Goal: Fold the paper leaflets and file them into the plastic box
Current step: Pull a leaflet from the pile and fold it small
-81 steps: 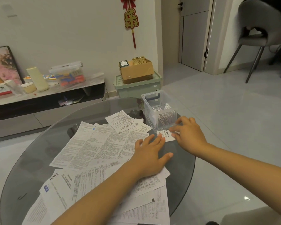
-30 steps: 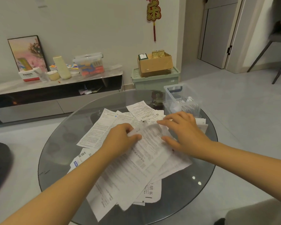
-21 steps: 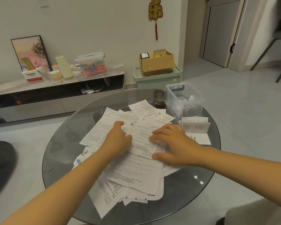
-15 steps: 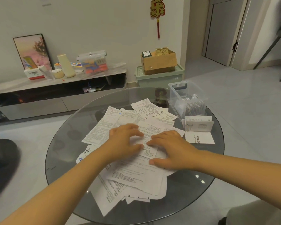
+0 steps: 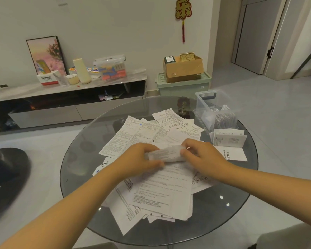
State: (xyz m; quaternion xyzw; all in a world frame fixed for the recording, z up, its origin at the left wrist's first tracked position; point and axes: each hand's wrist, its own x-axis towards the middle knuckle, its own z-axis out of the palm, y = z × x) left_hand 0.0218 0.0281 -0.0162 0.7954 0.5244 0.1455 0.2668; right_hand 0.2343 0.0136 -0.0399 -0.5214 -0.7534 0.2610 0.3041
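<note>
A heap of white printed paper leaflets (image 5: 142, 133) covers the middle of a round glass table (image 5: 101, 229). Over the heap, my left hand (image 5: 140, 159) and my right hand (image 5: 201, 155) pinch the two ends of one leaflet (image 5: 164, 155), whose upper part curls over in mid-fold and looks blurred. A clear plastic box (image 5: 212, 109) with folded leaflets standing inside sits at the table's far right. In front of it lie a folded leaflet (image 5: 229, 138) and a flat white one (image 5: 233, 153).
A low cabinet (image 5: 66, 90) along the wall carries a picture, a tissue box, a cream bottle and a lidded plastic container. A green crate (image 5: 183, 85) with a cardboard box on top stands behind the table. A dark chair (image 5: 5, 175) is at the left.
Both hands lay flat on the heap half a second ago; now their fingers have curled and lifted one leaflet's edge, rolling it over towards me. The camera has drifted slightly.
</note>
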